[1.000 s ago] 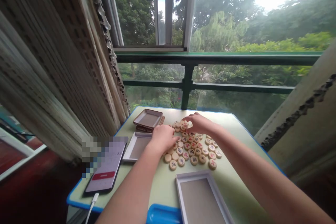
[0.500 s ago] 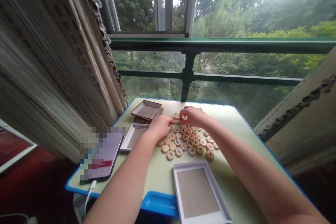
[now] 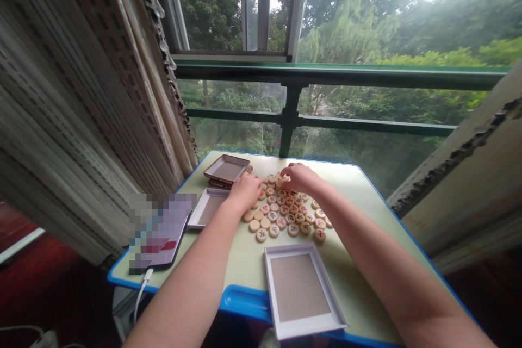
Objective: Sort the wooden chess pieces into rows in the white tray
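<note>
Left hand [image 3: 244, 191] has slid toward the brown tray [image 3: 227, 168] on the green window-side table [image 3: 249, 266], grip released; right hand [image 3: 300, 177] grip unclear.

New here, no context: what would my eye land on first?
A spread of round wooden game pieces in the middle of the pale green table, with the left hand and right hand on its far side. Nearest the camera lies a shallow white tray; a phone sits at the table's left edge.
</note>
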Tool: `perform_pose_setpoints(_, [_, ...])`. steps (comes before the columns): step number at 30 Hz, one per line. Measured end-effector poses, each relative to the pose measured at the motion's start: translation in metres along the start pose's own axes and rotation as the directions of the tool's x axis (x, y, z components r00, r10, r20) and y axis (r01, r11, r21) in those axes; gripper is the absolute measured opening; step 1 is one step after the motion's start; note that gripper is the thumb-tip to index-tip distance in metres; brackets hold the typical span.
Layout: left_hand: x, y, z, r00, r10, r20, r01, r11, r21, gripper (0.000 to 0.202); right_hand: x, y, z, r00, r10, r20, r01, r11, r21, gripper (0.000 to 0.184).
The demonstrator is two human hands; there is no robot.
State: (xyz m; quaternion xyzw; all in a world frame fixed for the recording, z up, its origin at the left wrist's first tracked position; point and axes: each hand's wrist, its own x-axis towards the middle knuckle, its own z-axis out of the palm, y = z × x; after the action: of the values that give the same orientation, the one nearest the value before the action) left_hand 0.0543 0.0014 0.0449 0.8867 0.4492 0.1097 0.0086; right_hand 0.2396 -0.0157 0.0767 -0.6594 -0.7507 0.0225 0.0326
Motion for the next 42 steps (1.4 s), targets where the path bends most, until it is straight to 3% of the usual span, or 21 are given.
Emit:
perform_pose_setpoints(3, [0.000,0.000,0.001,1.000,0.016,0.020,-0.016,0.999,0.034,0.028,0.001,0.003,0.002,0.991,0.095,0.089,-0.092,0.995,-0.036,0.034])
perform_pose_setpoints(8, [-0.001,0.000,0.001,1.000,0.009,0.013,-0.009,0.999,0.045,0.022,0.002,0.001,0.004,0.989,0.103,0.107,-0.102,0.995,-0.010,0.032])
perform_pose_setpoints(20, [0.003,0.004,0.007,0.999,-0.023,0.044,0.024,0.999,-0.021,0.027,-0.005,-0.001,-0.011,0.989,0.015,0.146,-0.031,0.994,0.107,0.024])
perform_pose_setpoints(23, [0.005,0.002,0.009,0.999,-0.041,0.004,0.041,0.996,-0.083,0.019,-0.006,-0.004,-0.013,0.990,-0.021,0.142,0.001,0.990,0.141,0.023])
perform_pose_setpoints(27, [0.007,-0.001,0.012,0.995,-0.061,-0.075,0.049,0.987,-0.151,0.012,-0.005,-0.007,-0.012,0.993,-0.100,0.062,0.086,0.978,0.192,0.020])
perform_pose_setpoints(31, [0.008,-0.005,0.014,0.998,-0.048,-0.039,0.039,0.981,-0.192,0.019,-0.001,-0.011,-0.001,0.989,-0.091,-0.115,0.127,0.925,0.359,0.015])
perform_pose_setpoints(34, [0.007,-0.008,0.012,1.000,-0.029,-0.008,0.027,0.971,-0.237,0.021,0.001,-0.016,0.011,0.982,-0.045,-0.185,0.123,0.892,0.436,0.016])
perform_pose_setpoints(39, [0.008,-0.011,0.009,0.992,-0.088,-0.092,0.066,0.974,-0.219,0.027,0.000,-0.024,0.023,0.978,-0.029,-0.206,0.097,0.939,0.330,0.020])
perform_pose_setpoints(42, [0.007,-0.010,0.009,0.998,-0.025,-0.054,0.015,0.984,-0.176,0.034,-0.001,-0.027,0.024,0.982,-0.070,-0.175,0.116,0.957,0.267,0.020])
